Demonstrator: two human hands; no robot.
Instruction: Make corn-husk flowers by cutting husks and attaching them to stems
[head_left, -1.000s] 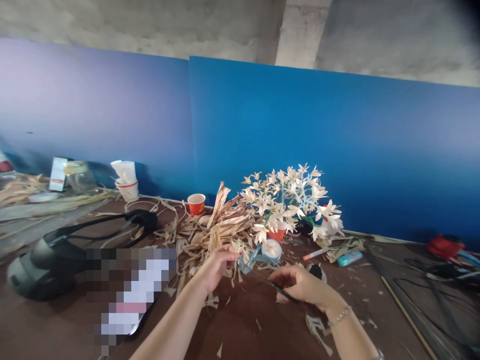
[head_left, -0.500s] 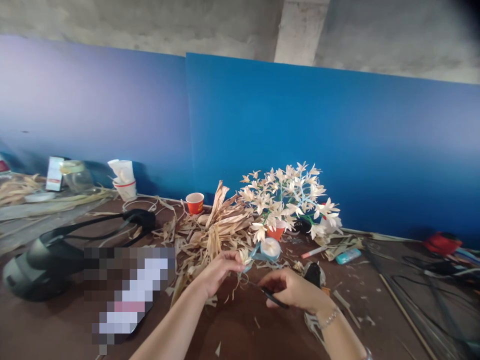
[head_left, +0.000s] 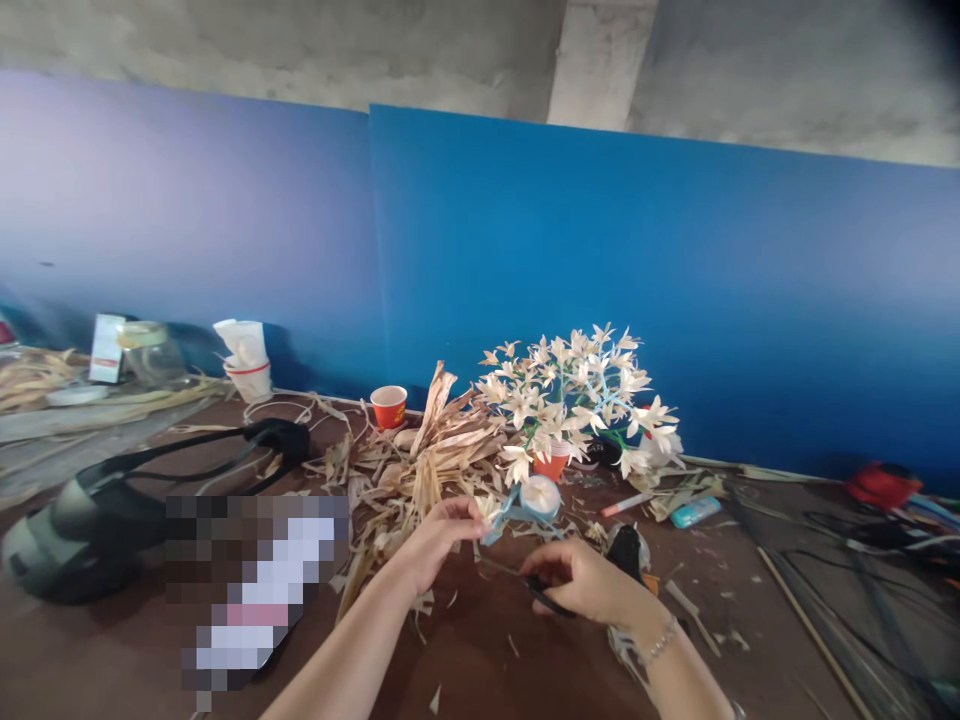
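Observation:
A small cream-coloured flower, which looks made of dried husk, is pinched between the thumb and fingertips of my left hand. My right hand grips the black handles of a pair of scissors, whose thin blades point left, just below the flower. Right behind the flower lies a roll of light-blue tape, with a blue strip running from it toward my left hand. A bunch of similar flowers stands behind in an orange-red paper cup.
Dried husks pile up behind my left hand. Left of it are a partly pixelated phone and a dark headset. A red paper cup stands near the blue panel. On the right lie a turquoise packet and dark cables.
The thin curled strands that hung below the flower no longer show there. My left hand's fingers have shifted slightly, and the scissors stay just below the flower.

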